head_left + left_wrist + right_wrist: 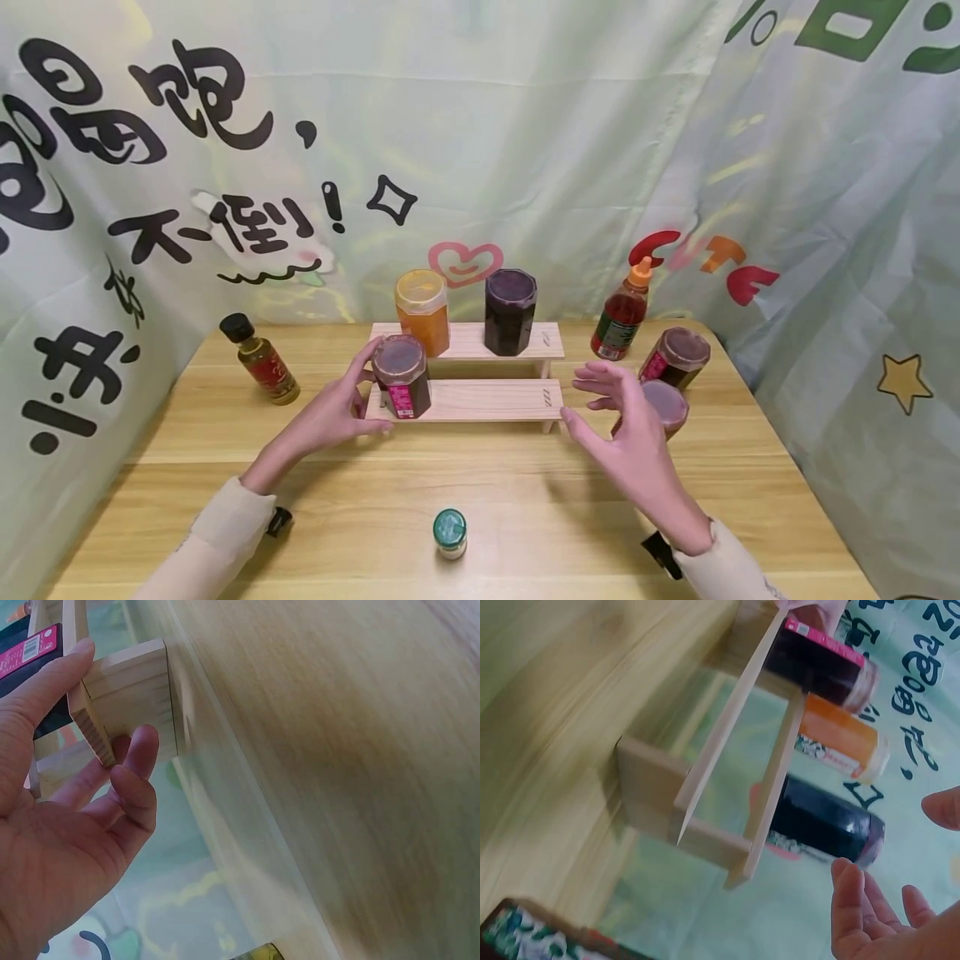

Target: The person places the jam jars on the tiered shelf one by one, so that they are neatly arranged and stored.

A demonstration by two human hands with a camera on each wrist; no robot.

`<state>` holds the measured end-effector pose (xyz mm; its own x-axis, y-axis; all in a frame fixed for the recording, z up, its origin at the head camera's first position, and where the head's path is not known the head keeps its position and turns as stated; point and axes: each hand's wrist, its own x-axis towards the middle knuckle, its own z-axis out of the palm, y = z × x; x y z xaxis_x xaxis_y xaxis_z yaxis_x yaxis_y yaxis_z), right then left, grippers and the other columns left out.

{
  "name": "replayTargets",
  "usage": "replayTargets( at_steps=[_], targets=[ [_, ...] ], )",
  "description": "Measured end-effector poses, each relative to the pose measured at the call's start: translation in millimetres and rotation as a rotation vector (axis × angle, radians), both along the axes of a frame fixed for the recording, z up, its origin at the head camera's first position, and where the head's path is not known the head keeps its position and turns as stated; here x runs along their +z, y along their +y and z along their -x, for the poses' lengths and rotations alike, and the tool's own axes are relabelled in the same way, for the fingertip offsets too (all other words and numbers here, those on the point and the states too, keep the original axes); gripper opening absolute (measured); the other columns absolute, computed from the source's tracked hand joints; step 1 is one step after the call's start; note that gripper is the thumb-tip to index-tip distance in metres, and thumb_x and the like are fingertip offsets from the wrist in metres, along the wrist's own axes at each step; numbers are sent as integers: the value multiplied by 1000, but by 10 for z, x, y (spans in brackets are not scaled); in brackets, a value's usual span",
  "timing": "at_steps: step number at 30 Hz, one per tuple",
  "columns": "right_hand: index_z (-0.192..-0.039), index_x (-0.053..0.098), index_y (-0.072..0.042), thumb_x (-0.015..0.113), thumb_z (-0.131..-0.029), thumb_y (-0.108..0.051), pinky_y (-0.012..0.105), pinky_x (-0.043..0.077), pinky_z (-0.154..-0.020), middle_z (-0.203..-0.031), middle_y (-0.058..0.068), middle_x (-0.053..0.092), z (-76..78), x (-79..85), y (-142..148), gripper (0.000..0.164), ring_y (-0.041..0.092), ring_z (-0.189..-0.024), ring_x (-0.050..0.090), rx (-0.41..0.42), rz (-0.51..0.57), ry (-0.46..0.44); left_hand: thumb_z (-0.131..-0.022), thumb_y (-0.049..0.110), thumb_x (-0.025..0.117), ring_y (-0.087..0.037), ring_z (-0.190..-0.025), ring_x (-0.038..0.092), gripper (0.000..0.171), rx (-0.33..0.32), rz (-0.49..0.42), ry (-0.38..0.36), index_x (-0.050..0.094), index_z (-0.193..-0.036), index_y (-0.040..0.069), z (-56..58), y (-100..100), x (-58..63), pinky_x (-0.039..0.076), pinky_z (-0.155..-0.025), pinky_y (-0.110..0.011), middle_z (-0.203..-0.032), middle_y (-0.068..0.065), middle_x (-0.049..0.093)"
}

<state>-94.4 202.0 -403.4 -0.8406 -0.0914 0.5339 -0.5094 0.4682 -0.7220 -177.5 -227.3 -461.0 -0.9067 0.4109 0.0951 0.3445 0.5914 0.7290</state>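
Observation:
My left hand (341, 404) grips the left end of a two-step wooden rack (487, 400), its thumb along the lower step's front edge. In the left wrist view, other fingers (139, 795) curl by the board's end. Beside that hand, a dark jar with a pink label (401, 387) stands on the lower step; the index fingertip lies close to its side. An orange jar (423, 321) and another dark jar (510, 317) stand on the upper step. My right hand (626, 433), fingers spread and holding nothing, hovers off the rack's right end.
Right of the rack stand a red sauce bottle (621, 321) with an orange tip and two dark jars, one behind (677, 357) and one (667, 406) partly hidden by my right hand. A black-capped bottle (262, 362) stands left. A green-capped shaker (450, 533) stands in front.

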Motion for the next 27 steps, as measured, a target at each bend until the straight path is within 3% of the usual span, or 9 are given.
replayTargets(
  at_steps=[6,14,21,27],
  targets=[
    [-147,54,-5,85,-90,6,19,52,-96,-137,1,67,-59,32,170,66,19,-120,68,-38,10,-4,-80,19,102,-17,-66,65,138,3,5,-2,5,-176,38,6,13,-4,55,-57,-35,-140,-23,66],
    [-146,55,-8,87,-91,1,15,53,-93,-131,3,71,-144,38,370,64,3,-113,66,-155,-19,-51,-80,17,102,-17,-66,65,137,-2,2,0,6,-176,38,11,12,-1,54,-57,-34,-140,-23,66],
    [-145,55,-6,90,-87,3,14,48,-95,-132,2,70,-160,-8,553,68,11,-114,68,-195,-29,-45,-80,17,102,-18,-66,64,138,1,4,7,6,-176,37,2,1,0,54,-57,-34,-138,-21,67],
    [-149,53,-6,93,-83,2,14,39,-98,-137,8,67,-173,-66,713,77,8,-121,60,-228,-53,-64,-81,18,101,-16,-65,63,136,-3,5,14,6,-176,35,0,-10,-12,54,-56,-34,-139,-25,66]
  ],
)
